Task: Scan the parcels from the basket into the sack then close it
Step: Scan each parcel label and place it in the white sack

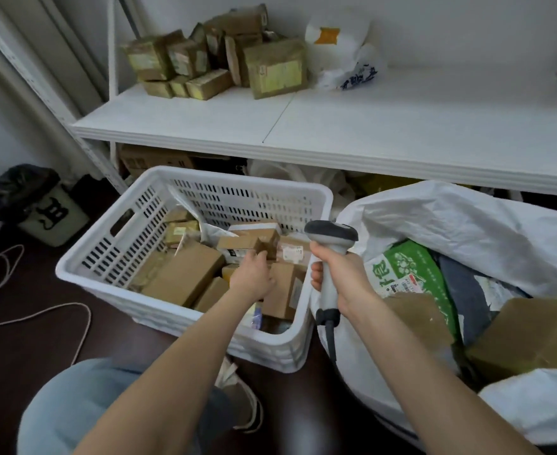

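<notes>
Head view is showing the white sack (467, 221) sitting open at the person's right, already holding a green-printed packet (408, 270), a dark grey bag (464, 290) and brown cartons (533, 333). Its mouth is gaping wide, so a scanned parcel should be dropping in easily. Just beside it, the slotted white basket (83, 257) is holding a jumble of brown parcels (185, 274), so plenty seems to be waiting. The scanner (331, 233) is being gripped firmly by its handle in the right hand (342, 274), head pointing toward the basket. The left hand (252, 274) is reaching in, fingers lying over a small carton (254, 243); whether they are gripping it I cannot tell. That carton probably wants lifting label-up under the scanner before crossing over.
</notes>
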`<state>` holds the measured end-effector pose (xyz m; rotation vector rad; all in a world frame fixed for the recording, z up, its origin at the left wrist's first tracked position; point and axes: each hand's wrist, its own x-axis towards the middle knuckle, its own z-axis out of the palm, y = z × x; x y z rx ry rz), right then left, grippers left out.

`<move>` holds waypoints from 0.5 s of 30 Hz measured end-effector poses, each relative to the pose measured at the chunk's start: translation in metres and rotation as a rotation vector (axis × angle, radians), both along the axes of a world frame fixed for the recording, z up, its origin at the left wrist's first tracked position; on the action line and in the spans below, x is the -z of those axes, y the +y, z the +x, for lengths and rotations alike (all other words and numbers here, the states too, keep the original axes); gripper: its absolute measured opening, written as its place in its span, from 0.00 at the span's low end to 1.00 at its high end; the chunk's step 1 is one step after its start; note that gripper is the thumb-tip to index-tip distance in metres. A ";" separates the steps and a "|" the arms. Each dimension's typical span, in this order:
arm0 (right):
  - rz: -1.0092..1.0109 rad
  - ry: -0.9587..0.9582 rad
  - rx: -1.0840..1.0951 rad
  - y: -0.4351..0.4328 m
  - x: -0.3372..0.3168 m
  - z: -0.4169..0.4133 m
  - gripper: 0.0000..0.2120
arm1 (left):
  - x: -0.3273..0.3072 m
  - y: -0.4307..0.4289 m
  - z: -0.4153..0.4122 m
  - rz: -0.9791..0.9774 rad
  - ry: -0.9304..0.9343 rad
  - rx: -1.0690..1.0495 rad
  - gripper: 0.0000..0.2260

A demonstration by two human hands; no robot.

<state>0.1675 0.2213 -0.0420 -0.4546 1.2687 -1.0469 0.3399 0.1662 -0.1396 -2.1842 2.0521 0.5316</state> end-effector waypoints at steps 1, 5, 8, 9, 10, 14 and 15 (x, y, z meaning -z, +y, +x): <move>0.012 -0.003 0.012 -0.008 0.009 0.004 0.07 | 0.011 -0.008 0.002 0.060 0.026 -0.036 0.33; 0.054 0.025 0.020 -0.032 0.046 0.015 0.08 | 0.065 -0.029 -0.001 0.246 0.151 -0.151 0.43; 0.070 0.041 0.006 -0.041 0.065 0.017 0.11 | 0.095 -0.034 -0.012 0.316 0.161 -0.214 0.47; 0.067 0.055 0.001 -0.043 0.069 0.016 0.14 | 0.100 -0.035 -0.015 0.318 0.131 -0.225 0.47; 0.064 0.068 -0.002 -0.045 0.072 0.015 0.16 | 0.104 -0.037 -0.016 0.296 0.097 -0.236 0.45; 0.040 0.055 0.017 -0.046 0.068 0.007 0.10 | 0.080 -0.045 -0.003 0.200 0.082 -0.241 0.27; 0.031 0.047 0.023 -0.043 0.063 0.004 0.08 | 0.064 -0.049 0.005 0.184 0.118 -0.256 0.25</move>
